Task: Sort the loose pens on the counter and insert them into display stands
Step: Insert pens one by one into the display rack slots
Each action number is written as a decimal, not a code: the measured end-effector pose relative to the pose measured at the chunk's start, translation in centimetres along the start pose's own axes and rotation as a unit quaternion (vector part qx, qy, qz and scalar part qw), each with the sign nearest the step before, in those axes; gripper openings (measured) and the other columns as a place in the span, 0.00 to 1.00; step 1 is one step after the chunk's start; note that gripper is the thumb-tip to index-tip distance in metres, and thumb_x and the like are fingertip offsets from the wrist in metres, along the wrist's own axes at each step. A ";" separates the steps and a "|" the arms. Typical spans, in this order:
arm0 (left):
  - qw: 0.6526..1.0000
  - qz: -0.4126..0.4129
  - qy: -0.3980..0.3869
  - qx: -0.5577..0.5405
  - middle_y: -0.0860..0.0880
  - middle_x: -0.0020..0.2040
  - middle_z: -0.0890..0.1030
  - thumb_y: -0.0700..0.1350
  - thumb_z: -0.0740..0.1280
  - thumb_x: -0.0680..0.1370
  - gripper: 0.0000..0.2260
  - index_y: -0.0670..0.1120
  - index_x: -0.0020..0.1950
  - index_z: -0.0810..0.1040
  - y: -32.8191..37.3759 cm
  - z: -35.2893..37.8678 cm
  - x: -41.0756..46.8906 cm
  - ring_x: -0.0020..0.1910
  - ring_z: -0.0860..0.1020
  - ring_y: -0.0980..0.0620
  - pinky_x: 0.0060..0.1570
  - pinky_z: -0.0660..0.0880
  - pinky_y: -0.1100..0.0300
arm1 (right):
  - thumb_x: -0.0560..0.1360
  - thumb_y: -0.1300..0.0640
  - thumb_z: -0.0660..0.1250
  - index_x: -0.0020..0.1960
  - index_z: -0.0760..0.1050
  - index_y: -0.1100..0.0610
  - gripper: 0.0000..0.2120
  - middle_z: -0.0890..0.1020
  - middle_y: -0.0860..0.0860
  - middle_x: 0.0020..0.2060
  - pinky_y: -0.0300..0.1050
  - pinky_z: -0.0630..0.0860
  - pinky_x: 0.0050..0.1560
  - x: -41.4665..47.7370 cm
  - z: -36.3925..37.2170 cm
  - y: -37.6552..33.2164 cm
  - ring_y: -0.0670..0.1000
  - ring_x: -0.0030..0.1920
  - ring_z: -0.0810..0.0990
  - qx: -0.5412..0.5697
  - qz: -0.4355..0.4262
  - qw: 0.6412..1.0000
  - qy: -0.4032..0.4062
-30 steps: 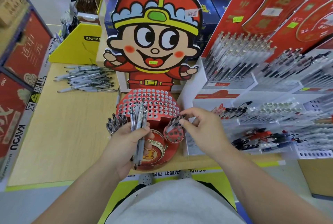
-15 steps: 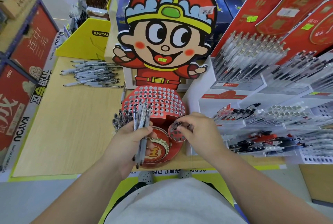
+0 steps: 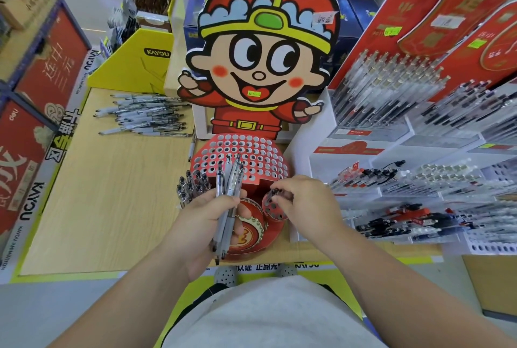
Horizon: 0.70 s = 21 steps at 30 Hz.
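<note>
since 1.0 s ago: the right hand [image 3: 310, 202] has come in closer to the small round holder [image 3: 277, 210], and its fingertips now sit over the holder's upper rim. the left hand [image 3: 201, 221] and its load are about where they were against the stand.

left to right:
- red boxes [image 3: 53, 68] stand along the left edge of the counter [image 3: 106, 208], with a yellow box [image 3: 131, 68] behind.
- the loose pens [image 3: 142, 115] lie in a flat pile at the back left of the counter, well apart from both hands.
- a cluster of standing pens [image 3: 193, 185] is at the stand's left side, just beside the left hand's knuckles.
- the left hand grips a bundle of pens [image 3: 229, 180]. the thumb lies across the barrels and the fingers curl round from behind. the clicker ends fan up over the perforated panel [image 3: 251, 152]. the tips point down toward the person, past the heel of the hand.
- the cartoon figure [image 3: 263, 62] rises behind the perforated panel.
- the small round holder sits at the stand's front right, its holed face tilted toward the camera.
- the right hand's thumb and forefinger are pinched narrow on a single pen [image 3: 275, 191] at the holder's top edge. only its dark end shows. it is probably entering a hole, but which hole cannot be told.
- the white tiered racks [image 3: 391, 149], filled with pens, are at far right.
</note>
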<state>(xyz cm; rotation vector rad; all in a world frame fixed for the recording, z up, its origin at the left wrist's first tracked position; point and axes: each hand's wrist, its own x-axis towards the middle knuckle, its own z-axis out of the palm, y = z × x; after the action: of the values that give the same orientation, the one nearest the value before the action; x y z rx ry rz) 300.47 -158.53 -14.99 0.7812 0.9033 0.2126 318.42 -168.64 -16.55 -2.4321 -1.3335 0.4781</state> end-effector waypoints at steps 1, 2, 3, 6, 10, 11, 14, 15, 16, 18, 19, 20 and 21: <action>1.000 0.000 -0.010 0.003 0.41 0.43 0.81 0.41 0.64 0.82 0.08 0.42 0.57 0.81 0.0 0.0 -0.1 0.32 0.75 0.47 0.31 0.73 0.55 | 0.76 0.51 0.72 0.60 0.82 0.46 0.13 0.81 0.43 0.44 0.40 0.73 0.45 0.0 -0.2 -0.2 0.47 0.47 0.80 -0.002 0.005 1.000 -0.008; 1.000 0.001 -0.021 0.008 0.41 0.42 0.80 0.41 0.64 0.82 0.08 0.42 0.57 0.81 0.0 0.1 -0.1 0.32 0.75 0.48 0.31 0.72 0.56 | 0.76 0.50 0.72 0.61 0.82 0.46 0.14 0.79 0.41 0.41 0.40 0.74 0.44 -0.1 -0.4 -0.3 0.46 0.46 0.80 0.002 0.008 1.000 -0.011; 0.999 0.002 -0.034 0.014 0.42 0.41 0.80 0.40 0.64 0.82 0.08 0.42 0.57 0.81 0.1 0.2 -0.2 0.31 0.74 0.48 0.30 0.72 0.57 | 0.75 0.49 0.73 0.61 0.81 0.46 0.15 0.79 0.40 0.38 0.41 0.75 0.43 -0.2 -0.6 -0.4 0.46 0.43 0.80 0.014 0.011 1.000 -0.008; 0.997 0.001 -0.077 0.028 0.43 0.39 0.78 0.40 0.65 0.81 0.08 0.41 0.57 0.81 0.3 0.3 -0.5 0.30 0.73 0.49 0.27 0.70 0.59 | 0.76 0.51 0.73 0.59 0.81 0.48 0.12 0.82 0.45 0.35 0.39 0.75 0.35 -0.5 -1.8 -1.6 0.44 0.35 0.80 0.200 0.060 0.978 0.002; 0.987 0.008 -0.157 0.036 0.42 0.39 0.79 0.43 0.70 0.75 0.10 0.42 0.54 0.82 0.5 0.6 -0.8 0.28 0.73 0.49 0.26 0.70 0.60 | 0.79 0.60 0.69 0.52 0.82 0.55 0.04 0.83 0.50 0.35 0.37 0.67 0.24 -0.7 -4.3 -3.2 0.47 0.26 0.74 0.509 0.126 0.847 -0.086; 0.985 0.009 -0.169 0.040 0.41 0.40 0.79 0.44 0.69 0.74 0.10 0.43 0.54 0.82 0.5 0.8 -0.8 0.28 0.73 0.48 0.26 0.70 0.60 | 0.78 0.61 0.69 0.51 0.82 0.56 0.04 0.83 0.49 0.33 0.37 0.67 0.24 -0.7 -4.6 -3.2 0.47 0.26 0.74 0.504 0.117 0.850 -0.093; 0.982 0.011 -0.179 0.050 0.41 0.40 0.79 0.45 0.69 0.74 0.10 0.44 0.53 0.83 0.5 1.2 -0.7 0.29 0.73 0.48 0.26 0.70 0.59 | 0.76 0.60 0.72 0.49 0.82 0.61 0.04 0.81 0.53 0.32 0.36 0.69 0.25 -0.7 -4.9 -2.8 0.47 0.28 0.76 0.482 0.108 0.864 -0.092; 0.982 0.012 -0.178 0.054 0.41 0.41 0.80 0.45 0.69 0.74 0.10 0.44 0.54 0.83 0.5 1.3 -0.6 0.29 0.73 0.48 0.26 0.70 0.59 | 0.76 0.60 0.72 0.49 0.82 0.61 0.05 0.81 0.55 0.33 0.36 0.69 0.25 -0.7 -4.9 -2.7 0.48 0.29 0.76 0.482 0.109 0.865 -0.091; 0.982 0.013 -0.177 0.059 0.41 0.41 0.80 0.45 0.69 0.74 0.10 0.45 0.54 0.83 0.5 1.3 -0.6 0.29 0.74 0.48 0.27 0.71 0.58 | 0.76 0.60 0.72 0.48 0.82 0.61 0.04 0.81 0.57 0.34 0.36 0.69 0.26 -0.8 -4.9 -2.6 0.48 0.29 0.76 0.483 0.107 0.865 -0.088; 0.983 0.011 -0.172 0.062 0.40 0.42 0.81 0.45 0.70 0.74 0.10 0.46 0.54 0.83 0.6 1.4 -0.5 0.31 0.75 0.47 0.28 0.71 0.58 | 0.77 0.61 0.71 0.49 0.82 0.61 0.03 0.80 0.57 0.34 0.37 0.69 0.26 -0.9 -4.9 -2.2 0.49 0.29 0.77 0.484 0.103 0.865 -0.082; 0.985 0.010 -0.164 0.058 0.40 0.42 0.81 0.45 0.70 0.74 0.09 0.46 0.53 0.83 0.6 1.5 -0.5 0.31 0.76 0.47 0.28 0.72 0.58 | 0.77 0.62 0.70 0.49 0.82 0.61 0.03 0.80 0.56 0.34 0.37 0.69 0.26 -0.9 -4.9 -2.1 0.48 0.29 0.77 0.487 0.104 0.864 -0.077; 0.987 0.008 -0.151 0.052 0.40 0.42 0.81 0.44 0.70 0.74 0.09 0.46 0.52 0.82 0.6 1.6 -0.4 0.31 0.76 0.46 0.28 0.72 0.58 | 0.78 0.63 0.70 0.50 0.82 0.60 0.03 0.81 0.54 0.34 0.38 0.69 0.26 -0.9 -5.0 -2.0 0.48 0.30 0.77 0.492 0.107 0.861 -0.071; 0.990 0.007 -0.136 0.048 0.40 0.42 0.82 0.43 0.71 0.74 0.08 0.45 0.52 0.81 0.5 1.6 -0.4 0.31 0.76 0.46 0.28 0.72 0.58 | 0.78 0.63 0.69 0.51 0.82 0.60 0.04 0.81 0.52 0.34 0.37 0.70 0.26 -0.9 -5.2 -1.8 0.48 0.30 0.78 0.499 0.113 0.857 -0.065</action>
<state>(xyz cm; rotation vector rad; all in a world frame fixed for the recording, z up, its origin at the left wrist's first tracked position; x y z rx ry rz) 301.58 -159.17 -13.78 0.8825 0.6538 0.0734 318.84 -169.13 -11.02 -1.6596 -0.5546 1.0837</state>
